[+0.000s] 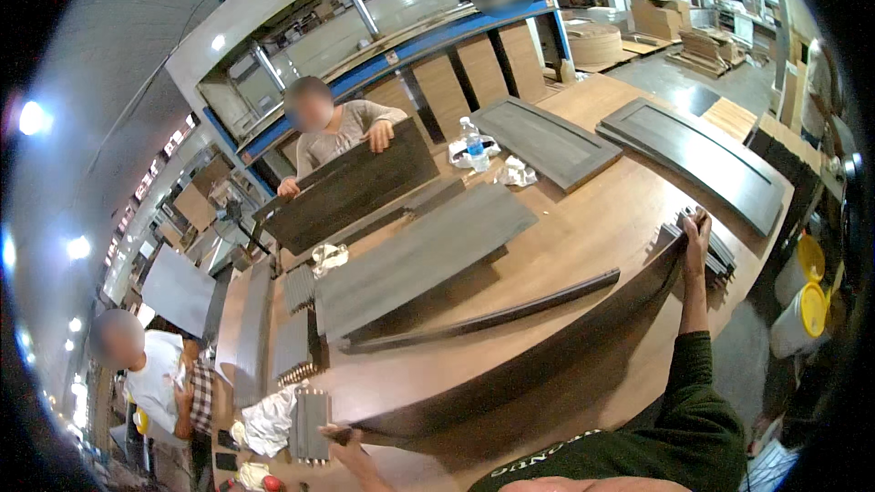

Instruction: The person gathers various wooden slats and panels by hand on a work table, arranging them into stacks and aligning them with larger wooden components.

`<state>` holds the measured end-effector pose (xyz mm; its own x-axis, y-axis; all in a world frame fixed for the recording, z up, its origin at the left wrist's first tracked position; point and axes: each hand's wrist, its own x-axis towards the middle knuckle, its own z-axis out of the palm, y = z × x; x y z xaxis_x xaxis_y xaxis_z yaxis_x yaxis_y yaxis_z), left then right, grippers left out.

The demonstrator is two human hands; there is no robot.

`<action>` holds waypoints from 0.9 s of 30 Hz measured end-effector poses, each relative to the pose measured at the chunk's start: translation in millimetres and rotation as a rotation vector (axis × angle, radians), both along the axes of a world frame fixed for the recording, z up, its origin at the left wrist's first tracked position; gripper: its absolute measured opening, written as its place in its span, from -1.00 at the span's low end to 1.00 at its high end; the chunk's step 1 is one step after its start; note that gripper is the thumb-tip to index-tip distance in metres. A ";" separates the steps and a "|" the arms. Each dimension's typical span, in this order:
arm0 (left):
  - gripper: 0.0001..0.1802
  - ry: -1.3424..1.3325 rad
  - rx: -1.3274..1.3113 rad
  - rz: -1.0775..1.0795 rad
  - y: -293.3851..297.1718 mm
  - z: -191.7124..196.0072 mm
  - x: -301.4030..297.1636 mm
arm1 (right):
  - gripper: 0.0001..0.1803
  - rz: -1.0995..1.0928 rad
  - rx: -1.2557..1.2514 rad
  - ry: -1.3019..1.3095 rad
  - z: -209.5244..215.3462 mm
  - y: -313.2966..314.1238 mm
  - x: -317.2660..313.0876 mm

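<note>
At the right of the frame, the fingers of the right hand (697,230) curl over the far end of a long dark board (510,374) standing on edge, gripping it beside a stack of short dark strips (720,251). Low in the frame, the left hand (339,438) closes its fingers on the board's other end, just beside a second bundle of strips (308,424) and a crumpled white cloth (266,424). The board spans the near edge of the wooden worktop (583,237) between both hands. Beyond it lie a thin dark rail (492,314) and a wide grey panel (424,255). Farther up sit two dark cabinet doors (547,141) (702,159) and a plastic water bottle (474,146). At the upper left, a person (333,132) holds a dark panel (351,187) upright on the worktop's far side. Another person (150,364) stands at the lower left. Yellow-lidded buckets (807,305) stand at the right edge.
</note>
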<state>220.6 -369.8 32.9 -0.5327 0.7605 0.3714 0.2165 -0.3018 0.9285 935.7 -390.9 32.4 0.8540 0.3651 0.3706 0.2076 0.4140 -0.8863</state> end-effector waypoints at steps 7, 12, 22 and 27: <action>-0.45 -0.166 0.067 -0.080 -25.5 41.7 -42.9 | -0.44 -0.159 0.093 -0.118 77.2 -23.6 -9.2; -0.50 0.579 -0.298 0.197 -30.6 -34.0 -42.7 | -0.34 -0.088 -0.059 -0.412 -22.0 -26.1 2.4; -0.41 -0.032 -0.045 -0.442 -24.9 135.3 -52.3 | -0.34 -0.047 -0.271 -0.063 42.3 -64.8 -69.7; -0.51 1.062 -0.364 -0.922 82.1 243.9 87.1 | -0.56 -0.134 -0.175 -0.143 -7.0 -76.3 -32.3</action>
